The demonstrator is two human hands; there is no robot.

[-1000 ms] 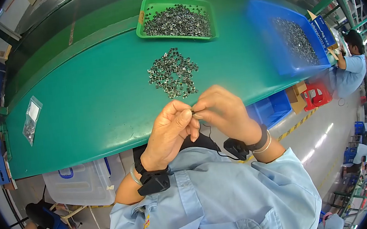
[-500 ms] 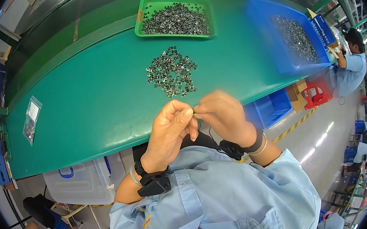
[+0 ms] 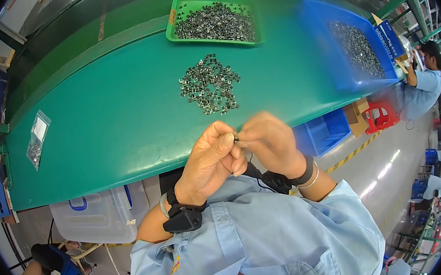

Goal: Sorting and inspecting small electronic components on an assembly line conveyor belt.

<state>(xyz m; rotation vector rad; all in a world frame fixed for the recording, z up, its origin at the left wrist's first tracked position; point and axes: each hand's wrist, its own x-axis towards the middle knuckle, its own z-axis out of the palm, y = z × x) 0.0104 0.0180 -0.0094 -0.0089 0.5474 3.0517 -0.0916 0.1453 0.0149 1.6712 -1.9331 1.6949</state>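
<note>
Just past the table's near edge, both my hands meet in front of my body. My left hand (image 3: 213,157) pinches a small dark, shiny metal part (image 3: 236,139) between thumb and fingers. Against that part come the closed fingertips of my right hand (image 3: 269,139), blurred by motion; what they grip, if anything, is hidden. Beyond the hands, a loose pile of small shiny metal parts (image 3: 210,86) lies on the green tabletop (image 3: 116,121). Farther back stands a green tray (image 3: 173,32) with many more such parts.
At the right of the table stands a blue bin (image 3: 324,46) of small metal parts. A clear plastic bag (image 3: 38,139) lies at the left. Below the table are a blue crate (image 3: 330,134), a red stool (image 3: 381,115) and a clear storage box (image 3: 95,220). A co-worker (image 3: 424,84) is at far right.
My hands have shifted slightly, and the small metal part now shows between the fingertips. The right hand is still blurred. The view has moved a little; pile and trays look the same.
</note>
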